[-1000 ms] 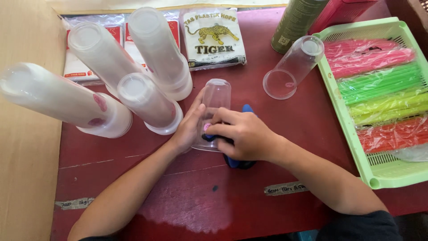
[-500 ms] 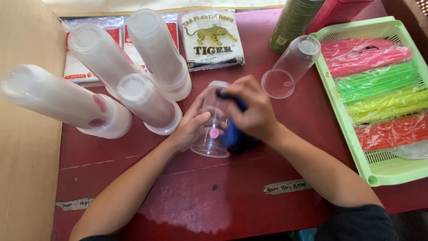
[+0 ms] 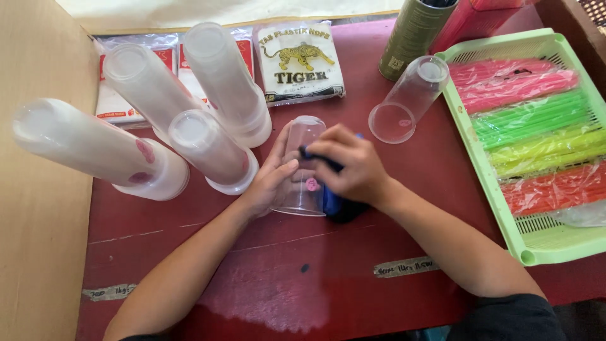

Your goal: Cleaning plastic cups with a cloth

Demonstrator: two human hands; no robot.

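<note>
A clear plastic cup (image 3: 303, 165) lies on its side in the middle of the dark red table (image 3: 271, 271), mouth toward me. My left hand (image 3: 270, 179) cups its left side and steadies it. My right hand (image 3: 352, 167) presses a dark blue cloth (image 3: 338, 203) against the cup's right side and top. A small pink mark shows on the cup wall near my right thumb.
Several tall stacks of clear cups (image 3: 208, 107) stand at the left. A second single cup (image 3: 407, 98) lies at the upper right. A green tray (image 3: 536, 240) with bundles of coloured straws (image 3: 530, 126) fills the right side. Flat plastic packets (image 3: 300, 60) and an olive can (image 3: 413, 35) sit at the back.
My right hand with the blue cloth has slid up from the cup's mouth end onto its side and top. My left hand has stayed on the cup's left side.
</note>
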